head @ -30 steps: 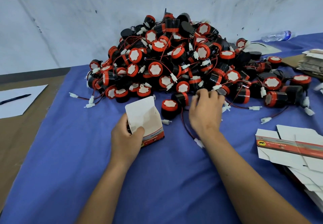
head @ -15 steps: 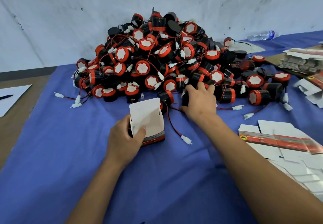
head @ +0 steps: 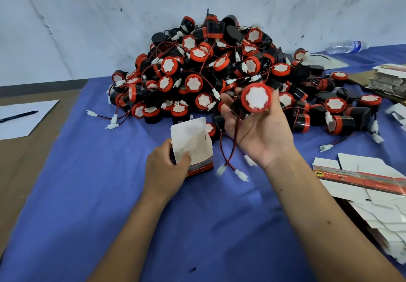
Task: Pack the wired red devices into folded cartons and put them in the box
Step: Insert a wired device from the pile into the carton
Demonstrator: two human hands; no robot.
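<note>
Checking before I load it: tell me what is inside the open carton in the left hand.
The white folded carton shows bare inner walls under its raised flap; its bottom is hidden by the front wall and left hand.

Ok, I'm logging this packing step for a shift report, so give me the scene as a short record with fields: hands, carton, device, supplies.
left hand: grips the open carton, upright on the blue cloth
right hand: palm up, holds one red device
device wires: hang below the hand, white plugs at the ends
pile of devices: behind the carton
flat cartons: stacked at right
</note>
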